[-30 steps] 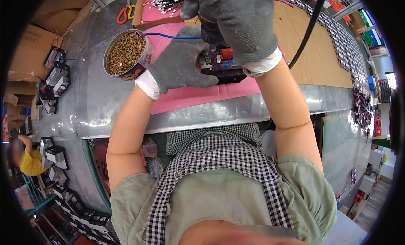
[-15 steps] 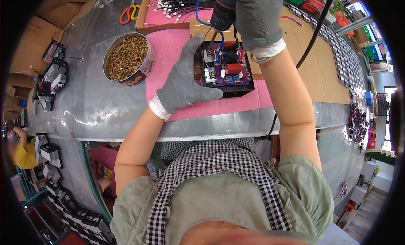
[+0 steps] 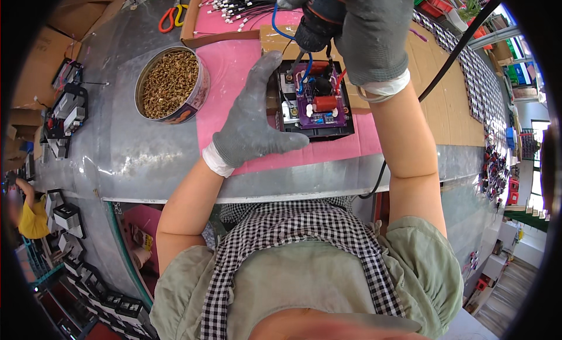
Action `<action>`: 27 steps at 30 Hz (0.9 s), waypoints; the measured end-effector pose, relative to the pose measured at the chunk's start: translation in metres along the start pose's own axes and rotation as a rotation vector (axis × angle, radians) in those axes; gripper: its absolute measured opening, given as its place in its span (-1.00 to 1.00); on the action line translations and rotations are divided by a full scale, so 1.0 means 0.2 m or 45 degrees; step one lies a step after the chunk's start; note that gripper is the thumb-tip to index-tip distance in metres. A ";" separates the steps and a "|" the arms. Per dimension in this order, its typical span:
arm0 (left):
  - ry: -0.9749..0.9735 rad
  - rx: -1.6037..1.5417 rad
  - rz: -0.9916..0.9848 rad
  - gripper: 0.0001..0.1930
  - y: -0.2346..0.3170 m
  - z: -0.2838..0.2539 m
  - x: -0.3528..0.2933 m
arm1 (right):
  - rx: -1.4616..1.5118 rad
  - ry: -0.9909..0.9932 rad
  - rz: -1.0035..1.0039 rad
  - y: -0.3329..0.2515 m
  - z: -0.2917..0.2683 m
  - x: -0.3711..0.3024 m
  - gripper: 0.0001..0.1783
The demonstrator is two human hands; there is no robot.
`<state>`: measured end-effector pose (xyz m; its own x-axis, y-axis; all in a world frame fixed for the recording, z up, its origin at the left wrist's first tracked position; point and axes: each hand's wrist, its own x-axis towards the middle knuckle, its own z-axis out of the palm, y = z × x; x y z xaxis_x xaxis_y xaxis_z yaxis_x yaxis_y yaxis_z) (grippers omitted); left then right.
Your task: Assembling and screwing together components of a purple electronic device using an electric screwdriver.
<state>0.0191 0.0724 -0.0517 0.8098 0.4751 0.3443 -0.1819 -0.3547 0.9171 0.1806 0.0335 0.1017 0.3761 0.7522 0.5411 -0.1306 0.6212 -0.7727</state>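
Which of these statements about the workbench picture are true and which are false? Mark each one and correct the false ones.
1. Both hands wear grey gloves. True.
2. The left hand holds the power screwdriver. False: the right hand grips the power screwdriver; the left hand steadies the black box.
3. The round tin is full of small brass-coloured screws. True.
4. The black box sits on bare metal. False: it lies on a pink mat.
5. Scissors with orange handles lie beyond the tin. True.
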 end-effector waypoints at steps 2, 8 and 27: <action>0.007 -0.057 -0.053 0.38 0.01 0.00 0.00 | -0.126 0.094 0.113 -0.05 0.04 -0.02 -0.66; 0.023 0.013 0.048 0.37 0.01 0.02 -0.01 | 0.009 0.061 0.125 -0.07 0.09 -0.02 -0.60; 0.083 -0.132 -0.135 0.28 0.02 0.03 0.01 | -0.248 0.352 -0.065 -0.19 -0.28 -0.07 -0.68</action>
<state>0.0235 0.0669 -0.0496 0.7901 0.5581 0.2535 -0.1566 -0.2161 0.9637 0.2319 -0.0122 0.1042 0.6158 0.6166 0.4906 0.0624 0.5825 -0.8104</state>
